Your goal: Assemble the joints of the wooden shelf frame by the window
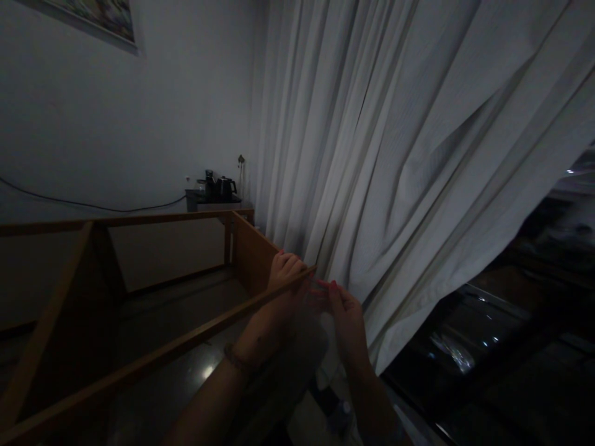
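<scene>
The left hand (287, 275) grip clamps the wooden frame (139, 365) beside a white curtain (395, 155); right hand (346, 319) grip cannot be told.

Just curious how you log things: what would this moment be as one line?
left hand: fingers curled over wooden frame corner | right hand: beside it, pinched, contents unclear | white curtain behind | dim room

Left hand (284, 277), right hand (343, 311) beside curtain (400, 186)

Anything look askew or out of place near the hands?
Yes: the white curtain slants across instead of hanging straight, its lower edge drawn toward the wooden frame, baring dark glass at right. The left hand grips the frame's corner, the right hand beside it.
</scene>
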### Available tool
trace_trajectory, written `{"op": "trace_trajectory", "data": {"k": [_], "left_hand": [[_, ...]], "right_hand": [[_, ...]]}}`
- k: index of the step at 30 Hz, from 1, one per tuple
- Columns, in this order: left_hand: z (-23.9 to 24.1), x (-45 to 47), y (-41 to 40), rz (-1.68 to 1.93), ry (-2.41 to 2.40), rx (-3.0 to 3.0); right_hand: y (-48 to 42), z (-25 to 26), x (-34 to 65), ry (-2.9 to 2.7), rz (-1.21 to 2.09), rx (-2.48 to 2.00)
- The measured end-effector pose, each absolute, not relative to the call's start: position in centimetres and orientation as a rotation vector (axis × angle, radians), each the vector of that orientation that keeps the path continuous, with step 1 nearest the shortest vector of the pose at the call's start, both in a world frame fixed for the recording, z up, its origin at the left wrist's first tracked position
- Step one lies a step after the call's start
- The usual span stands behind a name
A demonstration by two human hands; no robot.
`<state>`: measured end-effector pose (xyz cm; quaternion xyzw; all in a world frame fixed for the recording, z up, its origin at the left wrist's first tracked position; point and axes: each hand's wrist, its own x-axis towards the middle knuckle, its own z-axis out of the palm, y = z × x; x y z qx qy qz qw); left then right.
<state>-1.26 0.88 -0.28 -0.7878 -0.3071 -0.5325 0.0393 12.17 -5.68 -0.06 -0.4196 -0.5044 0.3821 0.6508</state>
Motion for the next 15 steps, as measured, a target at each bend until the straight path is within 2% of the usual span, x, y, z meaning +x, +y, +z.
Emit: {"op": "trace_trajectory", "data": {"k": [15], "left_hand": [[-0.32,-1.22,0.85,-1.616,-0.950,-2.416]], "right_hand": [[-5.54,-0.17,12.09,-1.146,0.833,-0.956]]}}
